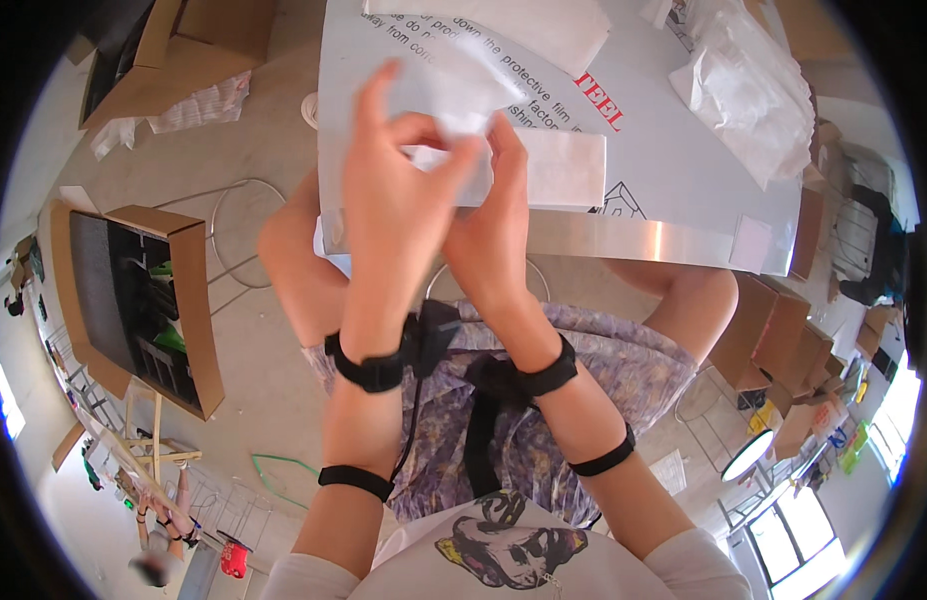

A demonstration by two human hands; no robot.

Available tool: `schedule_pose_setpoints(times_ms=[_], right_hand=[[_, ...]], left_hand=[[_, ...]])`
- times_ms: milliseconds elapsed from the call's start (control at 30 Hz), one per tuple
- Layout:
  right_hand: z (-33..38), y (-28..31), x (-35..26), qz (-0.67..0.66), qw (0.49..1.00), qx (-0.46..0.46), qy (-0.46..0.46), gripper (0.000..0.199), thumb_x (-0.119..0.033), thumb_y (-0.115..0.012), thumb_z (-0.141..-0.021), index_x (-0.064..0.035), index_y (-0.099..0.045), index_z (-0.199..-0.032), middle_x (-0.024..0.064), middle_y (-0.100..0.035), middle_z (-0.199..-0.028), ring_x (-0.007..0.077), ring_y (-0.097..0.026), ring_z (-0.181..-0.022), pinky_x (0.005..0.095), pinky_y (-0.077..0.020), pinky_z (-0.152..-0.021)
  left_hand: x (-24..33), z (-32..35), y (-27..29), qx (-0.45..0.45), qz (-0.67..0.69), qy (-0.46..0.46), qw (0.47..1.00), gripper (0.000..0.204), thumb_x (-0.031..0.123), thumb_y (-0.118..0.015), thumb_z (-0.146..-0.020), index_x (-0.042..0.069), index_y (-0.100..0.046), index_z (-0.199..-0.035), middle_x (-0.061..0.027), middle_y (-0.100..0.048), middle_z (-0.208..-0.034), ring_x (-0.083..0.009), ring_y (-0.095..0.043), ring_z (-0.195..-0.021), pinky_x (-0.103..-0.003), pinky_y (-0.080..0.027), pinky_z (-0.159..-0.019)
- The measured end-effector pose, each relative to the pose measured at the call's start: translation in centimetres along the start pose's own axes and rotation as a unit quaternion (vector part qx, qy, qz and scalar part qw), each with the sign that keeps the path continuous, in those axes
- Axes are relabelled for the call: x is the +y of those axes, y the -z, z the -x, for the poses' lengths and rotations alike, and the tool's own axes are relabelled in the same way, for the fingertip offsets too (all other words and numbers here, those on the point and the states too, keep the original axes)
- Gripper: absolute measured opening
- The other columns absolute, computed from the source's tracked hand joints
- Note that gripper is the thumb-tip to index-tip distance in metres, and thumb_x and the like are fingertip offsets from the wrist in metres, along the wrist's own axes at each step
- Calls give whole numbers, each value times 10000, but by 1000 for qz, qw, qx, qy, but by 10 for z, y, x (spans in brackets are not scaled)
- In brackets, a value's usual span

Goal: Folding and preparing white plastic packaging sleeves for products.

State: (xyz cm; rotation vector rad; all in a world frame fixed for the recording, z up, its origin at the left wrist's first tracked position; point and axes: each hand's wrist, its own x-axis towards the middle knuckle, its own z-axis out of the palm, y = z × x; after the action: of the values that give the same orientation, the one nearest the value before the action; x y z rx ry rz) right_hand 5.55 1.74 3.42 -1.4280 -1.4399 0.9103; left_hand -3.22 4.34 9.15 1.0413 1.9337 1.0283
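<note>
"What's on the forearms?"

"Black straps (371,374), snug bands of some woven-looking stuff, above patterned, softly creased shorts (623,365)."

"And the hands?"

"Brought together over the table's near edge, probably so both can get at one small thing. The right hand (491,215) has curled fingers and seems to pinch a thin white wrap (471,100). The left hand (398,185) is partly spread, forefinger up, thumb bent across toward the right; it's blurred, so I can't tell whether it grips."

"Where's the wrap exactly?"

"Just past the fingertips, above the table (698,195). It looks filmy and limp, which may be why it's held up near both hands."

"And that flat white packet (571,165)?"

"Lying by the right hand, smooth and oblong, near the edge, within easy reach I'd say. The tabletop wears grey printed film; its rim is shiny bare metal."

"Farther across?"

"Crumpled, cloudy plastic (745,105) at the right, perhaps pushed aside to leave working room. Off to the left stands a cardboard box (195,310) lined with dark foam (103,265), likely padding. Well beyond, at the right, bright windows (798,535)."
</note>
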Motion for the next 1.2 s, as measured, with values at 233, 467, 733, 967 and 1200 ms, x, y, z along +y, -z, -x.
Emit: schedule_pose_setpoints(times_ms=[233,467,733,967,1200], right_hand=[[-39,43,13,-427,854,188,-231,284,-166,-523,-1020,67,-549,-1181,133,-623,-1177,216,-628,-1032,367,-530,-847],[-37,103,37,-498,814,184,-235,292,-118,-487,-1024,97,-510,-1221,183,-596,-1236,319,-591,-1159,485,-507,-995],[-31,130,63,-481,818,200,-244,331,-124,-482,-1024,104,-493,-1263,194,-575,-1271,318,-584,-1174,488,-507,-1002],[-24,131,79,-460,817,224,-265,284,-115,-518,-1013,81,-515,-1218,174,-597,-1223,290,-594,-1156,471,-514,-997],[-22,128,88,-451,829,213,-253,240,-111,-536,-1010,59,-538,-1179,143,-618,-1194,247,-627,-1105,403,-539,-961]], left_hand=[[-9,26,8,-57,50,-183,980,808,86,-746,-764,71,-375,-1482,-155,-571,-1354,-282,-517,-1276,-453,-354,-1082],[-76,34,-18,-22,-250,-302,920,710,49,-688,-722,92,-476,-1398,-144,-406,-1506,-374,-363,-1392,-504,-301,-1121],[-85,24,-38,-22,-247,-321,914,543,29,-638,-736,112,-578,-1270,-110,-446,-1488,-355,-385,-1381,-484,-295,-1124],[-90,20,-35,-21,-259,-330,908,388,30,-650,-751,146,-671,-1121,-82,-489,-1456,-342,-406,-1372,-469,-305,-1119],[-90,17,-33,-8,-264,-322,909,349,40,-670,-753,158,-699,-1080,-79,-499,-1444,-330,-421,-1362,-453,-317,-1113]])
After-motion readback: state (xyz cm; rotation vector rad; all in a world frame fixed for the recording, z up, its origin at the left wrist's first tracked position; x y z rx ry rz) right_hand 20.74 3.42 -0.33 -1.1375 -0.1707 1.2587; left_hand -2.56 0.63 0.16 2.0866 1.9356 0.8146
